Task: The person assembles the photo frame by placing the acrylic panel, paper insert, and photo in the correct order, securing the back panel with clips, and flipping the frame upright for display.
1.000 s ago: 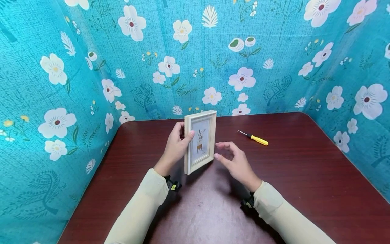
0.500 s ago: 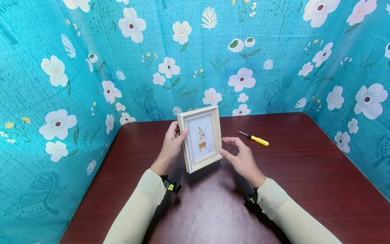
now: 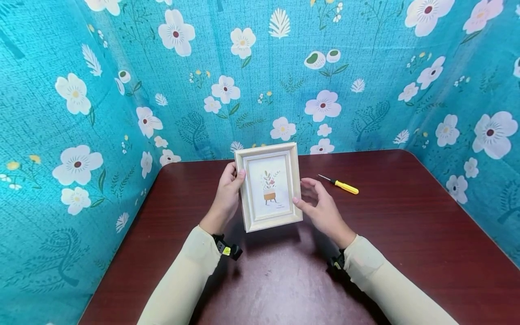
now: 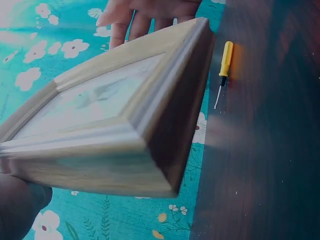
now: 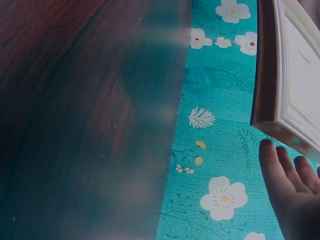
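A cream wooden picture frame with a potted-plant print is held up above the table, its front turned towards me. My left hand grips its left edge, thumb on the front border and the fingers behind, mostly hidden. At the opposite edge, my right hand has its thumb tip at the lower right border; whether it touches is unclear. In the right wrist view the loosely bent fingers of the right hand stay apart from the frame. The left wrist view shows the frame's thick edge close up.
A screwdriver with a yellow handle lies on the dark red table, beyond the right hand. Blue flowered cloth hangs behind the table and along both sides.
The picture frame has turned from a slanted side view to facing me, its right edge swinging rightwards. My left hand has shifted slightly left; the right hand has moved a little right.
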Demonstrator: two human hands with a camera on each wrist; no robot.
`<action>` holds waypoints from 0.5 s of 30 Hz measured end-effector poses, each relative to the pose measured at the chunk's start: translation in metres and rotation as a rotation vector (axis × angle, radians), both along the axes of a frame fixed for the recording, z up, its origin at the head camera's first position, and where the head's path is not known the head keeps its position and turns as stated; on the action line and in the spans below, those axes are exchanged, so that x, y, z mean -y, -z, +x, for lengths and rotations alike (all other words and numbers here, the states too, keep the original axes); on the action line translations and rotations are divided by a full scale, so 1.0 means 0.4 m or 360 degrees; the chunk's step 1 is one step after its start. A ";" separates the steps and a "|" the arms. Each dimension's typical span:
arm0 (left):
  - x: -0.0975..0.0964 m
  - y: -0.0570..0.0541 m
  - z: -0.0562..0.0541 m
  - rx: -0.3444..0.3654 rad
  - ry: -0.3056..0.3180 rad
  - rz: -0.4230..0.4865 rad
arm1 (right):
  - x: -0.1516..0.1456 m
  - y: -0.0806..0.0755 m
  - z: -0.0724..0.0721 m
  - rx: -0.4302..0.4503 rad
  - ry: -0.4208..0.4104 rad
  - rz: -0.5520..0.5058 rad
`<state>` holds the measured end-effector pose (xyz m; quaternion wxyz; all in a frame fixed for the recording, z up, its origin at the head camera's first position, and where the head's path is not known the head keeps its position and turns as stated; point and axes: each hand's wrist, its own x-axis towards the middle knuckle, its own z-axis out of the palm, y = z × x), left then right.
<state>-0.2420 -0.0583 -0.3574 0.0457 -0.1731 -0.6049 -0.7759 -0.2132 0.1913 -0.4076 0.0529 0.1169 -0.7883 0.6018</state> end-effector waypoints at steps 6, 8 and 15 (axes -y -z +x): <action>0.003 0.006 -0.003 -0.0006 0.0013 0.0031 | 0.002 0.003 -0.001 0.0066 -0.0060 -0.0059; 0.005 0.008 -0.002 0.0001 0.0016 0.0040 | 0.003 0.005 -0.002 0.0089 -0.0092 -0.0103; 0.008 0.012 -0.001 -0.0047 0.0082 0.0039 | 0.006 0.009 -0.002 0.0122 -0.0141 -0.0161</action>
